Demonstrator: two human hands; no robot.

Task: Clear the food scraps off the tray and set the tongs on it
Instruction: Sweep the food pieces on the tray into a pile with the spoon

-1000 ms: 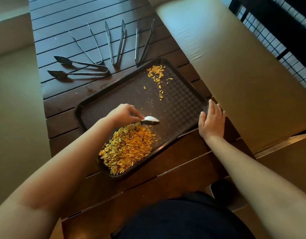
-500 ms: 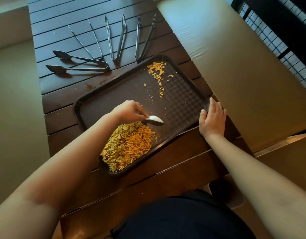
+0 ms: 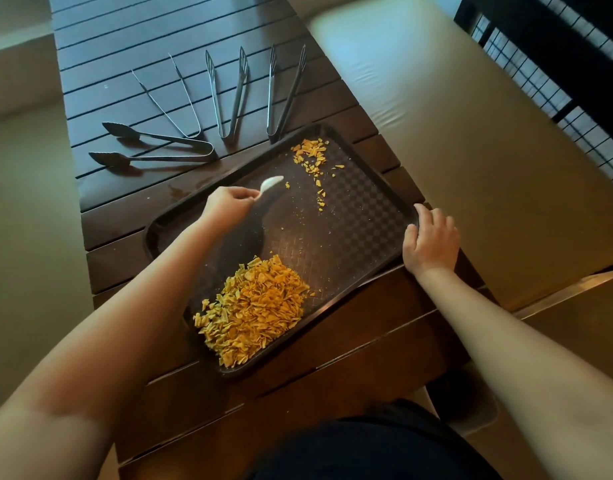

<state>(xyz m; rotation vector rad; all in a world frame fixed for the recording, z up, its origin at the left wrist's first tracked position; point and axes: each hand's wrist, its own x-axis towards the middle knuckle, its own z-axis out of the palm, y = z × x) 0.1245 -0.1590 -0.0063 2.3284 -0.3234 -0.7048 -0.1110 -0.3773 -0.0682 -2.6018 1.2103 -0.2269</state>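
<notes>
A dark brown tray [image 3: 364, 216] lies on the slatted wooden table. A big heap of yellow-orange food scraps [image 3: 253, 310] sits at its near corner, and a smaller scatter of scraps [image 3: 312, 157] lies at its far corner. My left hand [image 3: 229, 204] grips a white spoon [image 3: 271, 183] over the tray's far half, its bowl pointing toward the small scatter. My right hand [image 3: 428, 239] rests on the tray's right rim, fingers curled over the edge. Several metal tongs [image 3: 229, 95] lie fanned out on the table beyond the tray.
The table [image 3: 132, 46] stretches away from me. A pale cushioned bench [image 3: 454, 133] runs along its right side, with a dark grid railing [image 3: 557, 64] behind it. Pale floor lies to the left.
My left hand has lifted the spoon from beside the big heap and carried it to the tray's far half, near the small scatter. My right hand stays on the rim.
</notes>
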